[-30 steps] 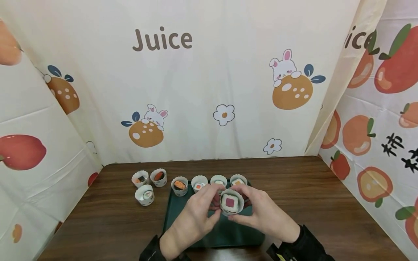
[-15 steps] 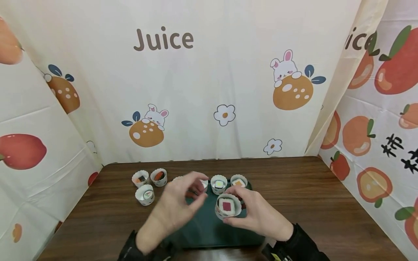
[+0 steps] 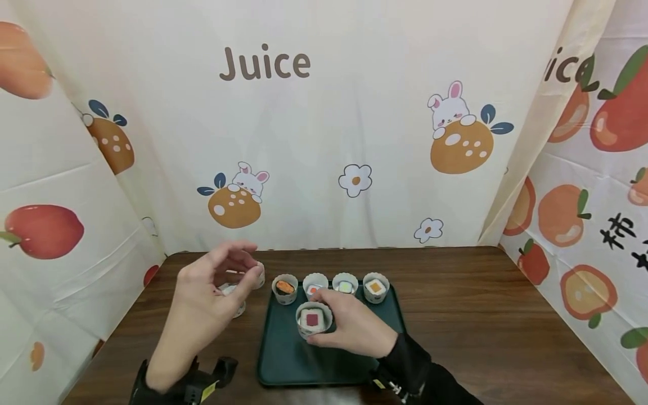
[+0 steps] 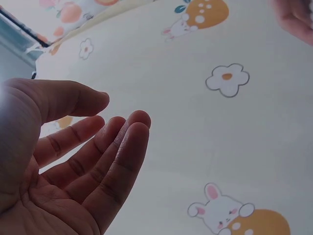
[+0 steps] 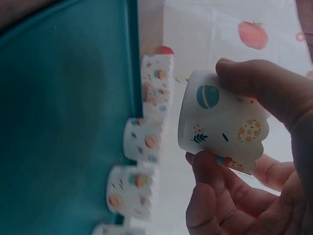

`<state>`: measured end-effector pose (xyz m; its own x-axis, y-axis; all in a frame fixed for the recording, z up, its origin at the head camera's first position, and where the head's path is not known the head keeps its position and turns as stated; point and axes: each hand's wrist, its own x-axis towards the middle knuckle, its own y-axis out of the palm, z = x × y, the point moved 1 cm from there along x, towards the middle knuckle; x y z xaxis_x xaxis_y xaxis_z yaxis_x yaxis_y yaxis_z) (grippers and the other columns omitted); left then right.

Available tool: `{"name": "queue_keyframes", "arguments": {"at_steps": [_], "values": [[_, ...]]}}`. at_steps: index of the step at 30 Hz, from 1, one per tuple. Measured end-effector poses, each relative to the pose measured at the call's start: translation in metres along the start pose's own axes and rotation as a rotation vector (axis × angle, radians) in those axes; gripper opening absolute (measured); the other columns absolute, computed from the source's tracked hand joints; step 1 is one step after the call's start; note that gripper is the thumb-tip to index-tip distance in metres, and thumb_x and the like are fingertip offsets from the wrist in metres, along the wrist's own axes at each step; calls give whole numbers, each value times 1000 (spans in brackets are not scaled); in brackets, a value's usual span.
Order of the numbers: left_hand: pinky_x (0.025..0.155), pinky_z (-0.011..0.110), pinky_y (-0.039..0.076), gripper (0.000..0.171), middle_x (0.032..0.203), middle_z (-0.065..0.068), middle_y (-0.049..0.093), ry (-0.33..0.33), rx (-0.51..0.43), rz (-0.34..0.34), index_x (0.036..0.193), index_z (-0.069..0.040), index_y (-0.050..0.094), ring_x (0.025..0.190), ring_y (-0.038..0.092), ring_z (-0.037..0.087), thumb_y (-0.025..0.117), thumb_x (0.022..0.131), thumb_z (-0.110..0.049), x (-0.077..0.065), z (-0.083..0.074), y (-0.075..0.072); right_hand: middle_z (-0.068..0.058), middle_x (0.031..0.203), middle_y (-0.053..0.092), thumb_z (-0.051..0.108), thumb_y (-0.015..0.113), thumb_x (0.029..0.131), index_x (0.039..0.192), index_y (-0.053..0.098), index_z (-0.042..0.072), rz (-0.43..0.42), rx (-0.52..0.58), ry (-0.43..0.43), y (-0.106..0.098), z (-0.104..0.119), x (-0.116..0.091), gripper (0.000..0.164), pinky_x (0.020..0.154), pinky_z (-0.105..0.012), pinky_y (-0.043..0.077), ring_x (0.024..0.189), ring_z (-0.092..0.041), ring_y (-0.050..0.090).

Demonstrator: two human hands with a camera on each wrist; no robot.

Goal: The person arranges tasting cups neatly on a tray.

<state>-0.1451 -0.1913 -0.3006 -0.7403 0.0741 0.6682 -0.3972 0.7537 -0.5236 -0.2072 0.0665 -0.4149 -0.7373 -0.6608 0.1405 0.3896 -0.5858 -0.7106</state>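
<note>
My right hand (image 3: 354, 326) grips a white paper baking cup (image 3: 306, 334) between thumb and fingers, over the dark green tray (image 3: 283, 363). Inside this cup sits a square sushi piece (image 3: 311, 320), white with a dark pink centre. In the right wrist view the cup (image 5: 215, 115) shows its scalloped rim and small printed pictures. Nothing is in my left hand (image 3: 205, 298), whose fingers are loosely bent above the table's left part. It partly hides the cups behind it. The left wrist view shows the same hand (image 4: 73, 166) with thumb and fingertips apart.
Along the tray's far edge stand several cups with sushi, among them one with an orange topping (image 3: 285, 288) and one with a yellow centre (image 3: 376, 288). Left of the tray, more cups (image 3: 260, 274) show past my left hand. A printed curtain (image 3: 314, 124) rises behind the wooden table (image 3: 455, 315).
My left hand has let go of the cup and moved left, over the cups beside the tray. My right hand has carried its cup leftward over the tray. The view has shifted slightly.
</note>
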Motion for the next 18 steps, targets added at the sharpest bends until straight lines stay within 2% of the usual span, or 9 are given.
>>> {"name": "queue_keyframes", "arguments": {"at_steps": [3, 10, 18], "values": [[64, 13, 55, 38, 95, -3, 77, 0, 4, -24, 122, -14, 74, 80, 72, -1, 86, 89, -2, 0, 1, -5, 7, 116, 69, 33, 88, 91, 131, 60, 22, 24, 11, 5, 11, -2, 14, 50, 91, -23, 55, 99, 1, 61], [68, 11, 57, 37, 95, -1, 78, -9, 8, -39, 122, -13, 74, 80, 72, -2, 86, 89, -2, 1, 3, -9, 0, 121, 69, 33, 87, 93, 133, 58, 22, 112, 29, 20, 33, -5, 38, 51, 88, -22, 53, 98, 1, 61], [72, 10, 57, 36, 94, -2, 77, -7, 5, -30, 123, -12, 73, 81, 73, -2, 85, 90, -2, 1, 5, -9, 6, 118, 67, 32, 91, 88, 131, 60, 19, 126, -82, 48, 49, -3, 53, 54, 87, -20, 53, 98, 0, 59]]}}
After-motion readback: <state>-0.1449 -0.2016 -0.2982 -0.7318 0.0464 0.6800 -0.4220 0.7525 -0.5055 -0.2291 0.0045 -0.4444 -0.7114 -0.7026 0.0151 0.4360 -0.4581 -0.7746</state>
